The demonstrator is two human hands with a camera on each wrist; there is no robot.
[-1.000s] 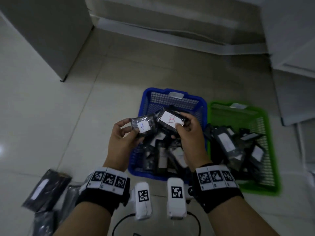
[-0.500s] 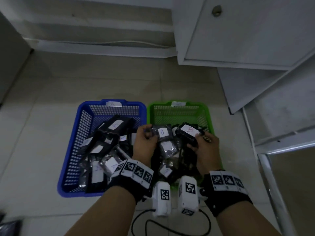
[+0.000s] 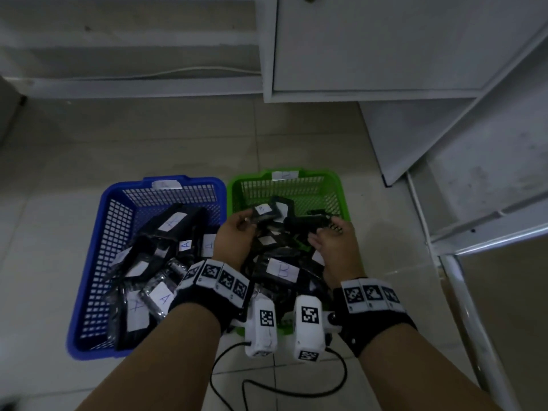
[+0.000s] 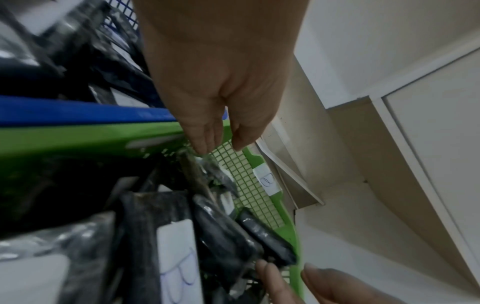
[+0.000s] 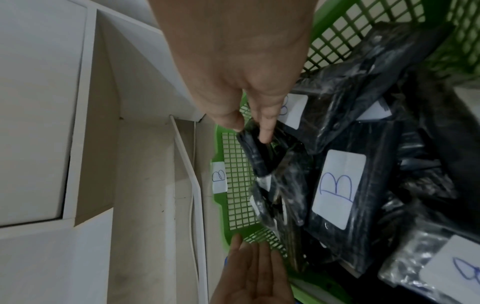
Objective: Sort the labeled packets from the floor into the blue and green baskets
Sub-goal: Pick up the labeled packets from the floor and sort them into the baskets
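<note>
A blue basket (image 3: 89,262) holds black packets labelled A. Beside it on the right, a green basket (image 3: 336,180) holds packets labelled B. Both hands hover over the green one. My left hand (image 3: 243,222) has straight fingers (image 4: 205,142), and a labelled packet (image 3: 264,209) lies just under them on the pile. My right hand (image 3: 327,231) pinches the end of a black packet (image 5: 257,156) between thumb and forefinger (image 5: 265,131), low over the far part of the green basket (image 5: 221,216).
A white cabinet (image 3: 385,54) stands behind the baskets, with an open white door panel (image 3: 444,137) and a metal frame leg (image 3: 468,307) to the right. A white cable (image 3: 178,72) runs along the wall, and black cables (image 3: 281,390) lie on the floor tiles near me.
Both hands carried their B packets from over the blue basket rightward to over the green basket. The left hand's fingers have straightened and its packet now lies on the pile.
</note>
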